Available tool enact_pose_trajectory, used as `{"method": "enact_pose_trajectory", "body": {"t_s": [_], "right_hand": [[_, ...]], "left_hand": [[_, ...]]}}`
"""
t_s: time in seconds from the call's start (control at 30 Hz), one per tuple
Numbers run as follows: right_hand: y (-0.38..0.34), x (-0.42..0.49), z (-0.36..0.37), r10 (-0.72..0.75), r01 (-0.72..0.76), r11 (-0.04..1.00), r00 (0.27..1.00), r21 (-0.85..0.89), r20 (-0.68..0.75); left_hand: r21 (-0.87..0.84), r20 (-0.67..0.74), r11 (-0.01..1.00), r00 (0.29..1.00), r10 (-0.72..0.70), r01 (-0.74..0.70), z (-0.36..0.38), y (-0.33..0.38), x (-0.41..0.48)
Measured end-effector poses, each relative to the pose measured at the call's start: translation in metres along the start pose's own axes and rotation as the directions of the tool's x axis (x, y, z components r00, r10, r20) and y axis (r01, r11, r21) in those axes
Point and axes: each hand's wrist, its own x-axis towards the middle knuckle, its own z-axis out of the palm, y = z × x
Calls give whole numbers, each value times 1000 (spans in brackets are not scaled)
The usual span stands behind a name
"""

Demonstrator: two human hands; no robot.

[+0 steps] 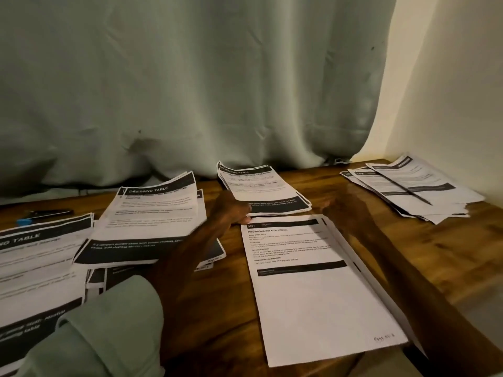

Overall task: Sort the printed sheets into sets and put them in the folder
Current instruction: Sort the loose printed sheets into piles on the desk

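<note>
Several piles of printed sheets lie on a wooden table. My left hand reaches across the middle and pinches the near left corner of the far middle pile. My right hand is blurred; its fingers point left, just short of that pile's right corner, holding nothing. In front of both hands lies a pile topped by a mostly white sheet. To the left are a "Dressing Table" pile and a larger pile. No folder is in view.
A fanned pile with a pen across it sits at the far right by the wall. A blue object and a black one lie at the far left. A curtain hangs behind the table.
</note>
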Motion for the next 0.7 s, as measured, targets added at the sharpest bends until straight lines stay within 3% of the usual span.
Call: {"method": "enact_pose_trajectory", "body": {"t_s": [0.07,0.17,0.33,0.6,0.7], "right_hand": [[9,-14,-1,-9,20,959,999,-284,39],[30,-39,5,45,-17,920,997,-392,64],[21,-75,23,40,-53,955,998,-293,-49],[-2,-95,42,-50,58,977,998,-207,46],[-6,-104,48,-64,76,974,996,-211,61]], "left_hand": [[207,-48,974,993,109,-97,-3,-2,-5],[363,-58,916,977,204,-169,-9,-2,-18],[441,50,860,964,262,-257,-6,-17,-26],[599,133,747,955,264,-289,-18,-19,-40],[667,132,709,973,188,-227,-20,-11,-58]]}}
